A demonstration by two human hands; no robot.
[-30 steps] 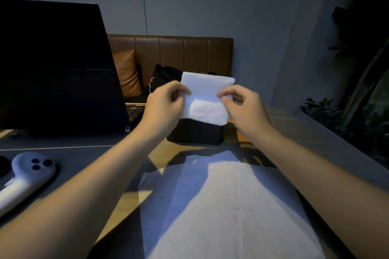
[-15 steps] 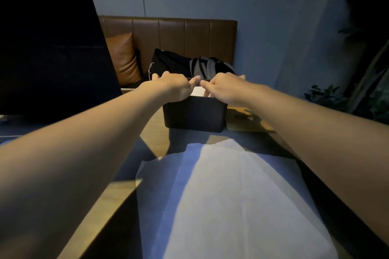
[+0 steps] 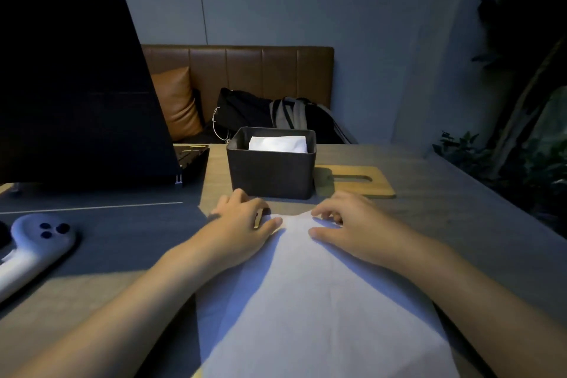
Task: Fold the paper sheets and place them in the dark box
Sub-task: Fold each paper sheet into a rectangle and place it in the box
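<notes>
The large, thin white paper sheet [image 3: 322,301] lay flat near the desk's front edge, its far edge just before the dark rectangular box [image 3: 271,170], under the loosely curled fingers of the left hand [image 3: 242,224] and right hand [image 3: 346,221]; light and limp, it was best pinched at its far corners.

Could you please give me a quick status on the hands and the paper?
Left hand and right hand at far edge of flat sheet. Folded sheet in dark box. Nothing blocking.
</notes>
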